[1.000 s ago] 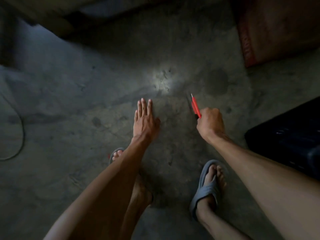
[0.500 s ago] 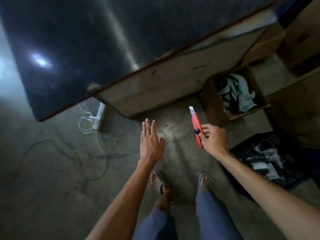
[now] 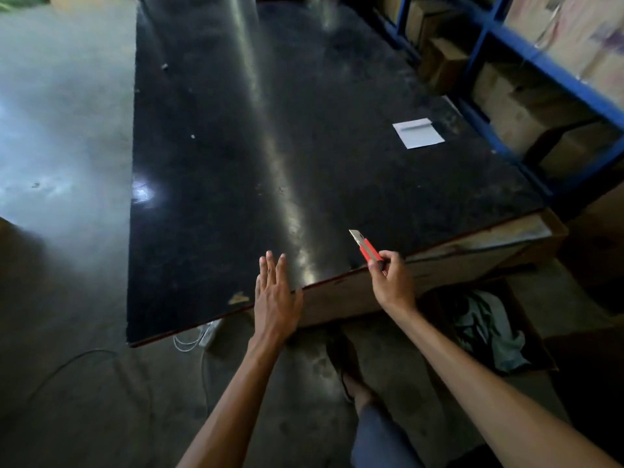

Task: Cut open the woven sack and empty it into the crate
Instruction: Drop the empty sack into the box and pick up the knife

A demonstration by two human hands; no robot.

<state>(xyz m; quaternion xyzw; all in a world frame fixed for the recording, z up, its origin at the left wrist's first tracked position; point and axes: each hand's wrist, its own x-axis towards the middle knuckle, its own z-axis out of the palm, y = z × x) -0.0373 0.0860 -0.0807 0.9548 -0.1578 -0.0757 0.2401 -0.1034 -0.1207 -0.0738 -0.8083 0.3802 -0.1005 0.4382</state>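
Over the near edge of the desk: both of my hands are out in front, one bare, one with a tool.
Left hand point(image 3: 275, 300): I see it flat and fully spread, fingers point(image 3: 270, 265) straight and close together, palm down. It grips nothing; it lies over the desk's near edge, and I cannot tell whether it touches the top.
Right hand point(image 3: 391, 280): I have it curled around the lower end of a red utility knife point(image 3: 368, 249), thumb and fingers wrapped on the handle.
Knife: the blade is pushed out and points up and to the left, over the desk top, its tip clear of the surface.
Desk point(image 3: 270, 146): a wide black top, glossy, with a streak of glare down the middle and a chipped patch near the edge beside my left hand.
Paper point(image 3: 418, 133): a small white sheet lies flat on the far right of the desk, well apart from both hands.
Sack and crate: I cannot find either in this view.
Cardboard box point(image 3: 537, 332): on the floor at right, below the desk edge, open, with a pale crumpled cloth point(image 3: 489, 332) inside.
Shelving point(image 3: 526, 55): a blue frame at upper right carries brown cartons.
Floor point(image 3: 60, 383): grey concrete, with a thin cable and a white power strip point(image 3: 209, 336) just under the desk's near corner.
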